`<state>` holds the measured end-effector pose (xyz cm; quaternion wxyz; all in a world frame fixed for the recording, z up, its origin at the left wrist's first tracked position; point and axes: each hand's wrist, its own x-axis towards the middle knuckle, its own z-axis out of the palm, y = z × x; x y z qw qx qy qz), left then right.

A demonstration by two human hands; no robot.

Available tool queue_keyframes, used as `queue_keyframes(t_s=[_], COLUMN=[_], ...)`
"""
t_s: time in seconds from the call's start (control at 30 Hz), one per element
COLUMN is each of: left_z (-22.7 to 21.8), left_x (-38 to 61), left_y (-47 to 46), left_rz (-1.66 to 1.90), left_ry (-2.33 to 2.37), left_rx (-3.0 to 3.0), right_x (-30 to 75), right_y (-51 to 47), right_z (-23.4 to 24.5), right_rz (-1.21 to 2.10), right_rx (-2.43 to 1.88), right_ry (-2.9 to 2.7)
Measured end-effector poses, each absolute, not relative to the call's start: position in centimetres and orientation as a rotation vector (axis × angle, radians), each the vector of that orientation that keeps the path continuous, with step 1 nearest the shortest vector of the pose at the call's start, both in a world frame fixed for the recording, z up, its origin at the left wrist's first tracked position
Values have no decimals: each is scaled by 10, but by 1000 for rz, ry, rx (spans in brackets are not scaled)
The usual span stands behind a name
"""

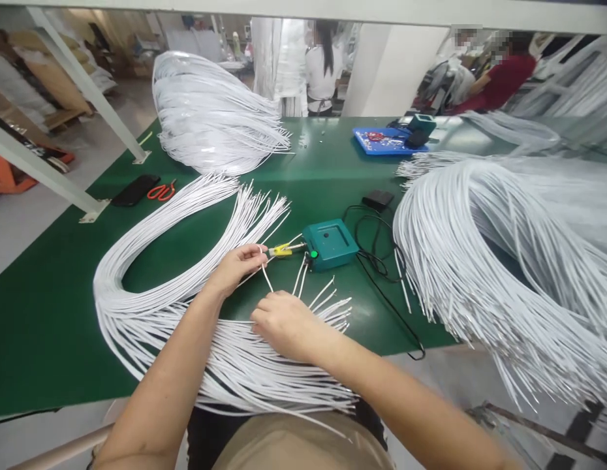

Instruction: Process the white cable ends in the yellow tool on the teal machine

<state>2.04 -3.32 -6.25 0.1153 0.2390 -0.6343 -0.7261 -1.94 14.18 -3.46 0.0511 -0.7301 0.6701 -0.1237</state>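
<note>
Near the middle of the green table, my left hand point(239, 266) pinches a thin white cable point(267, 277) between thumb and fingers. That cable runs down to my right hand point(288, 324), whose fingers are curled closed around it, partly hidden. Just right of my left fingertips lies a yellow-ended tool part point(280, 250) joined to a small teal device point(330, 243) with a green button. Several cables stick out by the device's near corner. Beneath my right hand and around my left forearm spreads a large looped bundle of white cables point(156, 301).
A black lead point(376, 251) trails from the device. Orange-handled scissors point(162, 190) and a dark flat object point(136, 190) lie at left. Large cable bundles stand at the back point(210, 111) and right point(460, 228). A blue tray point(382, 145) sits behind. Two people work beyond the table.
</note>
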Motion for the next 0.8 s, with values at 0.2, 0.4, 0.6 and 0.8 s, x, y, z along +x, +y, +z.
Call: queue_keyframes(t_s=[0.2,0.4,0.6,0.8], left_z=[-19,12,17,22], left_x=[32,53,82,99], left_y=[-12,15,30,31], left_rz=[-1965,-1323,-750,-1067], left_ry=[-1959,-2343,-2583,-2591], left_rx=[597,562,453,429], right_x=[-4,13,36,44], right_y=[163,183,198,203], right_z=[-59,-61,-66,-69], right_rz=[-348,-360,-396,-475], right_rx=[-2317,-2339,-2315,-2248], right_ry=[2153,2218,2276,2283])
